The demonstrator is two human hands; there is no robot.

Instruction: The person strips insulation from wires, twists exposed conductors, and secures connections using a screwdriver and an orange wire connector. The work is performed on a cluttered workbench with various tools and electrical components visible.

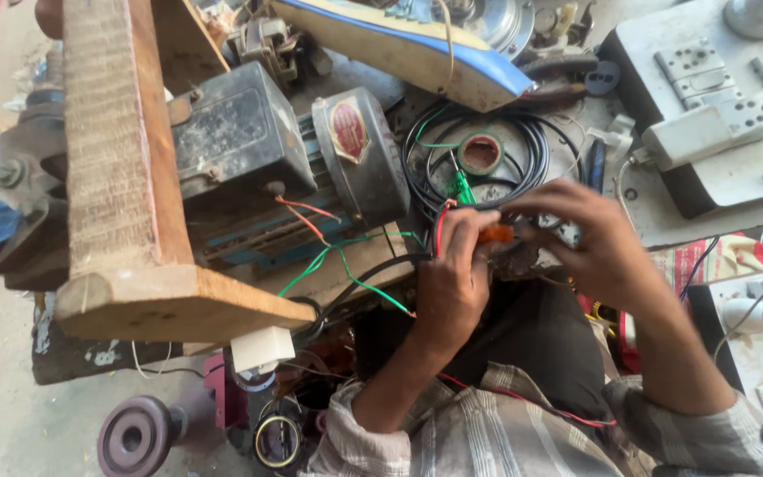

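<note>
Both grips are closed at the workbench's near edge, the left hand (454, 281) pinching an orange-handled tool (494, 234) with red and green wires (441, 221), the right hand (595, 243) clamping those leads beside the electric motor (311, 168), so joining seems underway and steady fingertip control is needed.

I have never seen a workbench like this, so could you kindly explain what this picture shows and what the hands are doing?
The single picture comes from a camera on the person's head, looking down at their two bare hands. The left hand pinches a small orange piece together with red and green wires; the right hand meets it from the other side, fingertips on the same spot. Behind lies a grey electric motor beside a wooden block. A coil of black cable surrounds a roll of tape, and a grey switch box sits at the right.
</note>
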